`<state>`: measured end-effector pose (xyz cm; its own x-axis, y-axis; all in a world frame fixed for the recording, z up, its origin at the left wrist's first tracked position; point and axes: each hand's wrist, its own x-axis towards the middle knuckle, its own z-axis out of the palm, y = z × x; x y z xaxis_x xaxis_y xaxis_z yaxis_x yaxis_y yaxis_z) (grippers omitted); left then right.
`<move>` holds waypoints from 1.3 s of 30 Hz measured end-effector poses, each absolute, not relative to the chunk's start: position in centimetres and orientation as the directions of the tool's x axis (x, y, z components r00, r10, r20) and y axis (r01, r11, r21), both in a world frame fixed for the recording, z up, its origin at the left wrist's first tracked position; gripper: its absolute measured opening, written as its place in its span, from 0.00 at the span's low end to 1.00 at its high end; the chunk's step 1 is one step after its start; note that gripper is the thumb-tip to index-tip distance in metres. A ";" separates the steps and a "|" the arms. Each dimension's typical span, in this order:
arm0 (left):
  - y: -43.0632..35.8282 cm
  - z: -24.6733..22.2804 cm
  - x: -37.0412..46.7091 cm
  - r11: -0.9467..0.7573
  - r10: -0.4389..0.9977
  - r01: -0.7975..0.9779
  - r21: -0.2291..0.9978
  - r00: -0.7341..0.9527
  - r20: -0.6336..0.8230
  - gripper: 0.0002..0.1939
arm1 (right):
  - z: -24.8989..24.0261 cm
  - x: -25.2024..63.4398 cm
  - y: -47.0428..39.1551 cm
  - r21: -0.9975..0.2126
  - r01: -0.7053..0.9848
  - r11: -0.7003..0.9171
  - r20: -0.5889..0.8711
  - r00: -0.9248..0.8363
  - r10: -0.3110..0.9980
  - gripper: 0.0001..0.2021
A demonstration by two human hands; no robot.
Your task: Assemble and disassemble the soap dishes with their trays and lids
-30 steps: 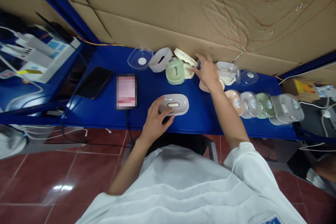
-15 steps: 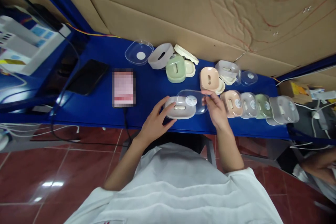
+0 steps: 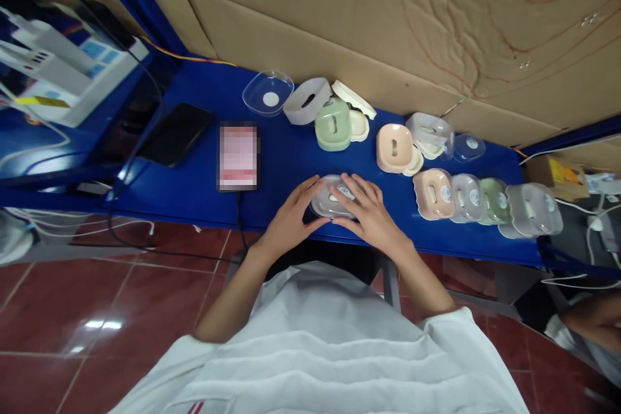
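A grey soap box point(image 3: 322, 206) rests at the front edge of the blue table, a clear lid with a round sticker point(image 3: 346, 192) lying over it. My left hand point(image 3: 291, 215) curves around its left side, thumb at the near edge and fingertips at the far edge. From the right, my right hand point(image 3: 369, 212) spreads its fingers over the lid and grips the near edge with the thumb. Under my fingers, part of the lid's rim is hidden. To the right stand lidded soap boxes, among them a peach one point(image 3: 433, 195) and a green one point(image 3: 495, 200).
Behind are a loose clear lid point(image 3: 264, 94), a grey box shell point(image 3: 306, 102), a green box point(image 3: 334, 126) and a peach box point(image 3: 394, 145). A black phone point(image 3: 177, 134) and a blurred-out device point(image 3: 237, 156) lie left. Cardboard point(image 3: 310, 19) walls the back; another person's arm point(image 3: 589, 317) shows at right.
The clear lid, held off to the right in my right hand before, now lies over the grey soap box. My right hand has moved left onto it. The view has shifted slightly.
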<state>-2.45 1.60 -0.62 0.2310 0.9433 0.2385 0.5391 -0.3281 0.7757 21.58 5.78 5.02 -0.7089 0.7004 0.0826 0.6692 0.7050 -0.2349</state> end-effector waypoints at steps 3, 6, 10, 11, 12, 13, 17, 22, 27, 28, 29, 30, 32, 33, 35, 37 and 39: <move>1.8 -0.6 -2.5 -0.324 0.945 0.521 0.789 0.219 0.243 0.40 | 5.6 21.1 6.2 -0.180 0.652 0.737 0.068 -0.739 0.671 0.29; 1.9 -0.4 -2.6 -0.317 0.947 0.514 0.797 0.215 0.238 0.40 | 5.9 20.8 6.4 -0.147 0.640 0.754 0.055 -0.756 0.652 0.29; 2.0 -0.3 -2.7 -0.315 0.947 0.501 0.806 0.228 0.228 0.40 | 5.6 20.8 6.3 -0.104 0.628 0.771 0.040 -0.772 0.635 0.29; 2.0 -0.3 -2.8 -0.312 0.947 0.499 0.808 0.225 0.227 0.40 | 5.6 20.9 6.3 -0.095 0.625 0.775 0.035 -0.776 0.630 0.29; 2.1 -0.4 -2.8 -0.311 0.948 0.496 0.810 0.223 0.227 0.40 | 5.5 20.9 6.3 -0.085 0.621 0.779 0.028 -0.780 0.625 0.29; 2.1 -0.4 -2.8 -0.312 0.948 0.494 0.812 0.222 0.229 0.41 | 5.5 21.0 6.4 -0.076 0.614 0.785 0.024 -0.786 0.618 0.29; 2.2 -0.6 -2.9 -0.326 0.943 0.485 0.812 0.223 0.246 0.40 | 5.7 21.1 6.8 -0.052 0.575 0.816 0.009 -0.817 0.576 0.33; 1.9 -0.9 -2.9 -0.284 0.957 0.493 0.822 0.200 0.211 0.38 | 5.2 21.6 6.9 -0.052 0.543 0.838 0.033 -0.838 0.545 0.32; 1.7 -0.8 -2.8 -0.277 0.959 0.500 0.820 0.193 0.206 0.37 | 4.2 21.8 7.0 -0.061 0.536 0.842 0.058 -0.841 0.539 0.30; 1.7 -0.7 -2.8 -0.281 0.958 0.500 0.819 0.197 0.208 0.37 | 4.1 21.7 7.0 -0.070 0.540 0.839 0.057 -0.837 0.544 0.30; 1.8 -0.6 -2.8 -0.284 0.957 0.499 0.818 0.200 0.210 0.37 | 4.0 21.7 7.0 -0.081 0.546 0.834 0.055 -0.833 0.551 0.30; 1.8 -0.6 -2.8 -0.288 0.956 0.499 0.817 0.205 0.211 0.37 | 4.0 21.6 7.0 -0.093 0.553 0.828 0.052 -0.828 0.559 0.29; 1.9 -0.5 -2.8 -0.289 0.955 0.504 0.814 0.210 0.210 0.37 | 4.2 21.7 7.1 -0.130 0.569 0.812 0.047 -0.815 0.578 0.29; 1.9 -0.5 -2.8 -0.287 0.956 0.508 0.812 0.212 0.205 0.37 | 4.3 21.8 7.2 -0.155 0.576 0.802 0.046 -0.807 0.589 0.29; 1.9 -0.5 -2.8 -0.279 0.958 0.519 0.808 0.208 0.197 0.38 | 4.7 22.3 7.3 -0.206 0.600 0.773 0.046 -0.783 0.620 0.31; 1.8 -0.5 -2.8 -0.281 0.958 0.526 0.802 0.208 0.199 0.39 | 4.9 23.0 7.2 -0.255 0.630 0.733 0.031 -0.753 0.658 0.35; 1.7 -0.4 -2.8 -0.294 0.953 0.529 0.796 0.228 0.201 0.39 | 5.1 23.8 6.7 -0.296 0.656 0.694 0.017 -0.723 0.691 0.37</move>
